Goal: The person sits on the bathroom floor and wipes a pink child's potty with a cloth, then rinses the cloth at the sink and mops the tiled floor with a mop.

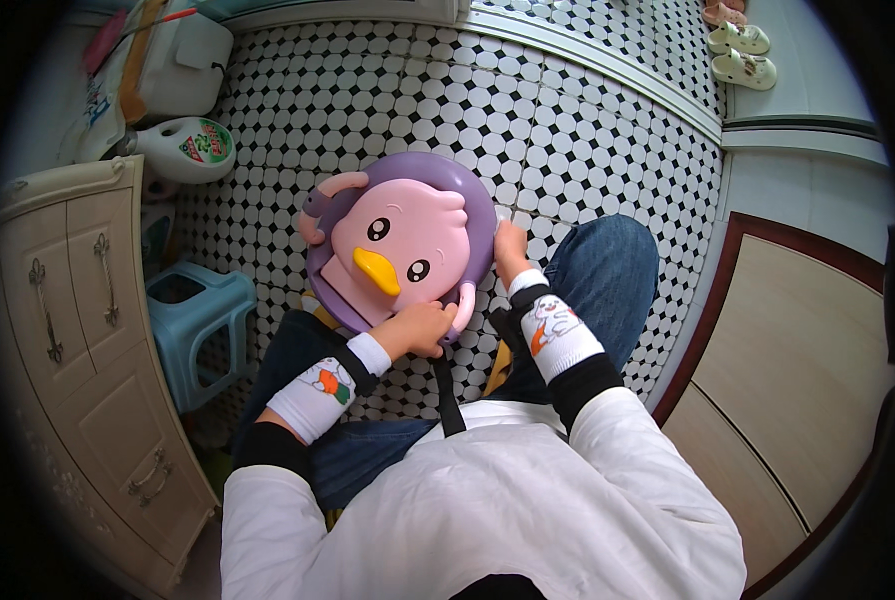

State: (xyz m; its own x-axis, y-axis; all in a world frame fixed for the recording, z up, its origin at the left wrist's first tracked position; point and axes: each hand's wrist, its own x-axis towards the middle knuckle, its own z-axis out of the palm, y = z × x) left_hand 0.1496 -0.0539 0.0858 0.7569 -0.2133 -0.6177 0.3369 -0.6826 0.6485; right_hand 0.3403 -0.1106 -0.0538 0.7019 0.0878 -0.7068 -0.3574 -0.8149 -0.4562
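Note:
A child's potty seat with a purple base (431,166) and a pink duck-face lid (402,225) stands on the tiled floor between my knees. The lid has a yellow beak (377,271), and a pink curved handle (463,309) rises at each side. My left hand (428,328) is at the near handle, its fingers bent around the handle's lower end. My right hand (510,241) lies against the right outer side of the purple base. A small whitish bit shows at its fingertips, and I cannot tell whether it is held.
A light blue plastic stool (226,296) and a cream cabinet (109,367) stand at the left. Behind them lies a white detergent bottle (192,150). A wood-panelled door with a dark red frame (699,315) is at the right. Clogs (744,69) sit beyond the door track.

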